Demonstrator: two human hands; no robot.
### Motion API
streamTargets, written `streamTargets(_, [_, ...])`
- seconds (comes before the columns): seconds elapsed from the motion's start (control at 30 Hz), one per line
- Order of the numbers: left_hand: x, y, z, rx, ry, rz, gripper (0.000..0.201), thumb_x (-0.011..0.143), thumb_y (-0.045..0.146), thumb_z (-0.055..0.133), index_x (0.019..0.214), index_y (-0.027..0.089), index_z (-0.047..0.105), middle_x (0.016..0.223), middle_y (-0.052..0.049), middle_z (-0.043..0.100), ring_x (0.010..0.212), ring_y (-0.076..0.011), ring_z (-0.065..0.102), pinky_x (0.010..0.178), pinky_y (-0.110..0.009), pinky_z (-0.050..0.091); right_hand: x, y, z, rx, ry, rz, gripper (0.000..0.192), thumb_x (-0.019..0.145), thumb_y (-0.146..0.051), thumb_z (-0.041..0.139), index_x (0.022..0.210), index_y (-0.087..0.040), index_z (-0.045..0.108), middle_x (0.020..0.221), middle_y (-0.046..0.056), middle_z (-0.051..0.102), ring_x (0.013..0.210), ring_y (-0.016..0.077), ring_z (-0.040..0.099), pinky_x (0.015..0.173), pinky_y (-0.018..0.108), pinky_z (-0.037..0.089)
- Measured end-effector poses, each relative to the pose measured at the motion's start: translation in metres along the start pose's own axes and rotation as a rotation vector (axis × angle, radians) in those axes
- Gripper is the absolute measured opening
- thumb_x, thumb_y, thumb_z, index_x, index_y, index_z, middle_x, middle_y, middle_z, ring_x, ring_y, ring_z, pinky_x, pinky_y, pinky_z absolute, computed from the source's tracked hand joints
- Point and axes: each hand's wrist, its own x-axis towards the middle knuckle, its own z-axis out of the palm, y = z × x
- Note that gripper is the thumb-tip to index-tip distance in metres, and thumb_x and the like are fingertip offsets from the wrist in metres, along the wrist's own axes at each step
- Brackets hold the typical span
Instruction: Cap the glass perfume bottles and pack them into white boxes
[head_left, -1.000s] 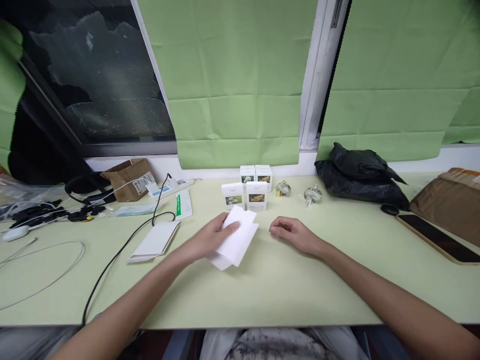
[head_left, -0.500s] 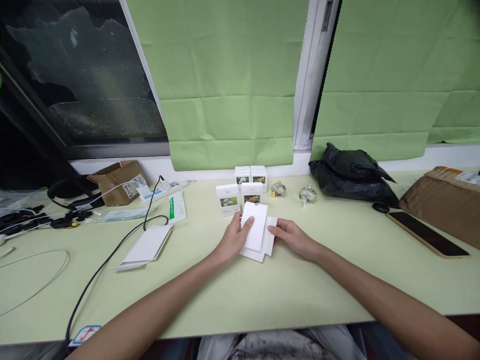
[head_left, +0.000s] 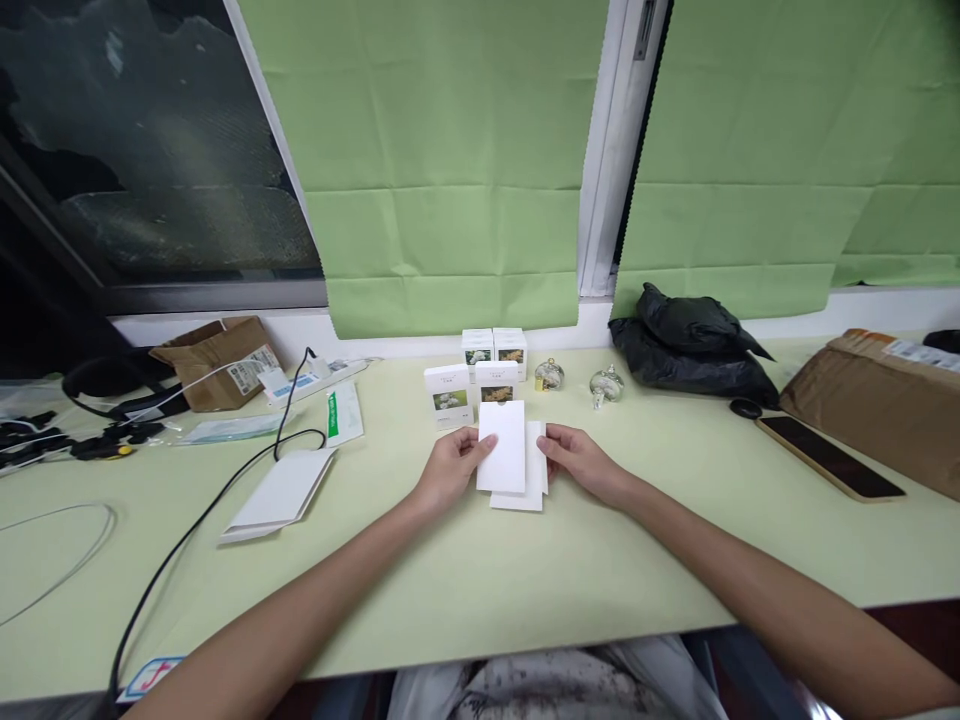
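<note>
Between my two hands is a flattened white paper box [head_left: 501, 450] with a small notch in its top edge and folded panels showing at the right and below. My left hand [head_left: 450, 468] pinches its left side, thumb on the front. At the right edge, my right hand [head_left: 583, 462] grips a side panel between thumb and fingers. Just behind stand two white boxes with flower pictures, a left one [head_left: 448, 398] and a right one [head_left: 496, 374], the latter partly covered by the flattened box. Two more small boxes [head_left: 493, 343] stand farther back.
Two glass ornaments [head_left: 550, 375] sit right of the boxes. Flat white paper boxes [head_left: 279, 495] lie at left beside a black cable [head_left: 202, 540]. A black plastic bag [head_left: 690, 345], a phone [head_left: 829, 458] and a brown parcel [head_left: 874, 405] are at right; an open carton [head_left: 214, 365] stands back left.
The flattened box has turned from a slant to nearly straight, its lower panels shifting with it. Both hands keep their hold. My view has moved slightly, so the table's contents appear farther left.
</note>
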Motion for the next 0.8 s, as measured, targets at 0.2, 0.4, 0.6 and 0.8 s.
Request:
streamTargets(0.2, [0.0, -0.002, -0.001, -0.036, 0.055, -0.048, 0.05, 0.074, 0.061, 0.086, 0.084, 0.016, 0.065, 0.086, -0.005, 0.074, 0.077, -0.0186, 0.065, 0.07, -0.028, 0.049, -0.001, -0.002, -0.003, 0.06, -0.046, 0.027, 0.046, 0.091, -0.062, 0.072, 0.106, -0.019, 0.071, 0.09, 0.004, 0.072, 0.078, 0.0187, 0.065, 0.073, 0.032, 0.055])
streamTargets(0.4, [-0.004, -0.002, 0.002, -0.109, -0.036, -0.068, 0.052, 0.086, 0.065, 0.074, 0.106, 0.016, 0.068, 0.109, -0.009, 0.076, 0.097, -0.0234, 0.07, 0.084, -0.034, 0.055, -0.003, -0.005, -0.008, 0.158, -0.095, 0.055, 0.041, 0.09, -0.057, 0.076, 0.105, -0.019, 0.073, 0.097, 0.005, 0.07, 0.086, 0.018, 0.065, 0.079, 0.032, 0.056])
streamTargets(0.6, [-0.007, 0.001, 0.006, -0.184, -0.135, -0.072, 0.056, 0.09, 0.066, 0.069, 0.117, 0.016, 0.068, 0.119, -0.012, 0.076, 0.109, -0.0269, 0.07, 0.094, -0.039, 0.056, -0.004, -0.008, -0.006, 0.17, -0.028, 0.072, 0.039, 0.085, -0.054, 0.083, 0.09, -0.019, 0.067, 0.085, 0.001, 0.068, 0.078, 0.016, 0.064, 0.076, 0.031, 0.054])
streamTargets(0.8, [-0.011, 0.003, 0.01, -0.195, -0.223, -0.039, 0.055, 0.092, 0.063, 0.068, 0.121, 0.016, 0.068, 0.119, -0.013, 0.075, 0.111, -0.0289, 0.071, 0.09, -0.041, 0.059, -0.004, -0.004, -0.004, 0.153, 0.058, 0.062, 0.044, 0.077, -0.05, 0.09, 0.089, -0.019, 0.061, 0.086, 0.0, 0.071, 0.074, 0.0153, 0.064, 0.07, 0.029, 0.049])
